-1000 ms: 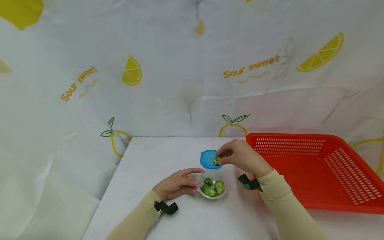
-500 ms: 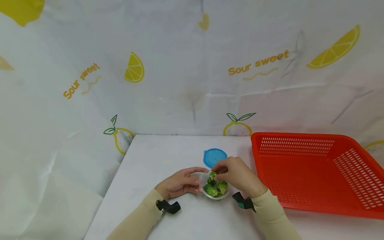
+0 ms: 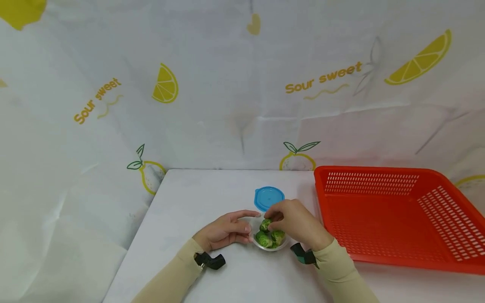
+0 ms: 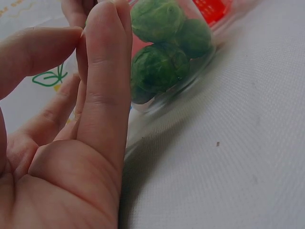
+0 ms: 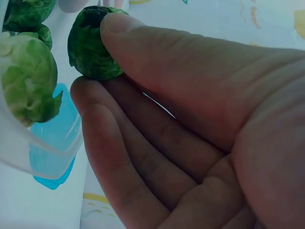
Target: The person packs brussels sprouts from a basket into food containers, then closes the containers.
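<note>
A clear plastic bowl stands on the white table with several Brussels sprouts in it. At its left side my left hand grips the wall, the index finger stretched along the far rim. In the left wrist view, thumb and fingers hide the spot where they meet the bowl. My right hand pinches one Brussels sprout between thumb and fingers, over the far part of the bowl. The right wrist view shows that held sprout beside a paler one inside the bowl.
A blue lid lies flat behind the bowl. To the right stands a large red plastic basket with slotted walls. A white cloth with lemon prints hangs behind the table.
My right hand has come down and toward me from above the blue lid, bringing the pinched sprout into the bowl's opening. The left hand has stayed at the bowl. The head view has shifted slightly.
</note>
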Demonstrator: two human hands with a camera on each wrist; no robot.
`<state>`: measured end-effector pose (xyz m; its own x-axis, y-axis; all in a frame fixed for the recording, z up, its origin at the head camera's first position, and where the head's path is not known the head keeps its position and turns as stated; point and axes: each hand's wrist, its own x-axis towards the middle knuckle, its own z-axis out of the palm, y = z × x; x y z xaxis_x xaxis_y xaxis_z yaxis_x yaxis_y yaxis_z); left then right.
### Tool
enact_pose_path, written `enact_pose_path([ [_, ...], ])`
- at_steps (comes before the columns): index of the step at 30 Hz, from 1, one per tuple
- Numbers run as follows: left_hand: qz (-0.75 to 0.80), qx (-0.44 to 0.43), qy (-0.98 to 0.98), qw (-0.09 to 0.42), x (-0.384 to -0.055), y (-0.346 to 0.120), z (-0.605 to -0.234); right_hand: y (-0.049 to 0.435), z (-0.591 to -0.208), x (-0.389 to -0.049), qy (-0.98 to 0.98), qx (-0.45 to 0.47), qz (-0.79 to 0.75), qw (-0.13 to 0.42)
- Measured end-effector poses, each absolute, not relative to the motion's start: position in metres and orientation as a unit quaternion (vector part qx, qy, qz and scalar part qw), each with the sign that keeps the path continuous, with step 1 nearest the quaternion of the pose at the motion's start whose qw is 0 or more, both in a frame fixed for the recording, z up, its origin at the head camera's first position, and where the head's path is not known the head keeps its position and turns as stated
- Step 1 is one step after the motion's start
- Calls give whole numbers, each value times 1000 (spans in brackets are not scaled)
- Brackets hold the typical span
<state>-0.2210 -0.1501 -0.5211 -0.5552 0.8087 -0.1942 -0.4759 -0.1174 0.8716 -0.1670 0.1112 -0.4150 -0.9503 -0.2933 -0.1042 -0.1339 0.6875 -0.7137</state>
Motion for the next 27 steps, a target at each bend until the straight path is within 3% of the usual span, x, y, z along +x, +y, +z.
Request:
enact_pose_path([
  [19, 730, 167, 498, 438, -221, -149, -521, 112, -413, -166, 918, -113, -362, 111],
  [23, 728, 166, 502, 436, -220, -150, -520, 112, -416, -169, 923, -102, -362, 79],
  [27, 727, 166, 504, 436, -220, -150, -521, 107, -427, -175, 920, -69, -385, 11],
])
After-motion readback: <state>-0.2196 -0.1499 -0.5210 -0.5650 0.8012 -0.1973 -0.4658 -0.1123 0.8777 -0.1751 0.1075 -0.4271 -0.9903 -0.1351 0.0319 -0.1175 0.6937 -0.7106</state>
